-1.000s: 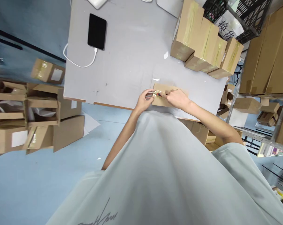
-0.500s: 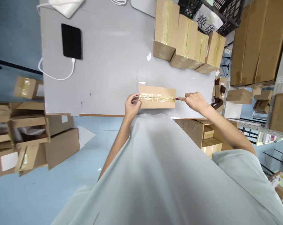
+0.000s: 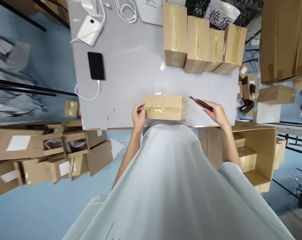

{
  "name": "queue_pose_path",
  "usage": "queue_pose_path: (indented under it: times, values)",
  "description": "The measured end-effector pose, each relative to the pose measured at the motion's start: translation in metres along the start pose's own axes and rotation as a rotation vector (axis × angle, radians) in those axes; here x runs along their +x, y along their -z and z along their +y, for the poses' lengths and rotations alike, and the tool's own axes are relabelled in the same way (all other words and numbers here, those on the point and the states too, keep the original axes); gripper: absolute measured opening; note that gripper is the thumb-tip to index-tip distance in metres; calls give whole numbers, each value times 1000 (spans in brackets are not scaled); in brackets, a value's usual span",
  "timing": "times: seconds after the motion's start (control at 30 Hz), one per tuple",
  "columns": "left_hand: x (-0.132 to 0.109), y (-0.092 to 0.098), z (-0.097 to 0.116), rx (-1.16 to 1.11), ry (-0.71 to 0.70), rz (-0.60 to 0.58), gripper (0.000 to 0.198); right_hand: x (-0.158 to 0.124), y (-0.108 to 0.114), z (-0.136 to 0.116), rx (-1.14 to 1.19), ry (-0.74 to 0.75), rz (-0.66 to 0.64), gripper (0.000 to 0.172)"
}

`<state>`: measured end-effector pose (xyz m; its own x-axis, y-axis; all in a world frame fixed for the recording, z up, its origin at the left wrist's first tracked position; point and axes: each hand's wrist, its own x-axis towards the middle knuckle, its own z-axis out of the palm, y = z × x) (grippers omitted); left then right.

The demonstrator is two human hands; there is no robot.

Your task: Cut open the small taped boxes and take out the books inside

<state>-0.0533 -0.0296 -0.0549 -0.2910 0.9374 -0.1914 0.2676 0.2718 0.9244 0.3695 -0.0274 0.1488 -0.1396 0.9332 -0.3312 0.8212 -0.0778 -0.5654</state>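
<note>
A small taped cardboard box (image 3: 163,107) lies near the front edge of the grey table (image 3: 126,66). My left hand (image 3: 139,116) grips its left end, thumb and fingers at the corner. A line runs lengthwise along the tape on its top. To the right of the box, my right hand (image 3: 217,113) is closed around a red and black utility knife (image 3: 203,104), whose tip points up and left, apart from the box.
Several taped boxes (image 3: 197,41) stand at the table's back right, before a black crate (image 3: 250,11). A black phone (image 3: 96,66) with a white cable lies left. Open cartons (image 3: 264,156) sit below the table's right edge.
My right hand has moved the knife away from the box's right end, to the right, and the knife now shows in full. The box looks slightly turned. The camera view has shifted.
</note>
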Motion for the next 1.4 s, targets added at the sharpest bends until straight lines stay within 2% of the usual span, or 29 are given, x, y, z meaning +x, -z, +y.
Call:
queue_pose_path:
  times: [0.1,0.2,0.27,0.33,0.43,0.53,0.67,0.77,0.83,0.9,0.97,1.07,1.13,1.23,1.4]
  values:
    - [9,12,-9,37,9,18,28,15,-66,14,334,-188,128,54]
    - [14,23,-15,79,20,21,28,31,-134,3,690,-388,167,68]
    - [17,28,-19,104,38,35,29,35,-162,-12,782,-408,178,68]
    - [18,30,-21,113,67,53,31,35,-173,-26,730,-355,207,66]
    - [16,16,-23,75,115,8,41,28,-161,-34,571,-234,301,66]
    - [7,-22,-22,60,168,-176,56,16,-131,-27,470,-145,396,64]
    - [-12,-83,-15,81,250,-439,77,4,-88,-7,267,-121,410,61]
    - [-23,-103,-6,75,233,-530,74,2,-69,0,122,-143,382,57]
    - [-25,-100,5,46,162,-470,60,4,-67,-2,88,-136,363,56]
    - [-22,-88,22,-25,68,-353,48,6,-71,-10,87,-115,340,55]
    - [-16,-73,46,-89,-28,-285,40,9,-78,-20,77,-105,322,56]
    - [-4,-57,82,-83,-84,-295,29,11,-85,-35,-16,-134,298,62]
    - [2,-52,97,-82,-85,-335,24,13,-85,-41,-102,-155,249,65]
    - [10,-51,100,-110,-69,-374,26,13,-82,-44,-152,-159,210,68]
    - [16,-56,85,-142,-64,-379,38,-3,-80,-49,-164,-118,329,66]
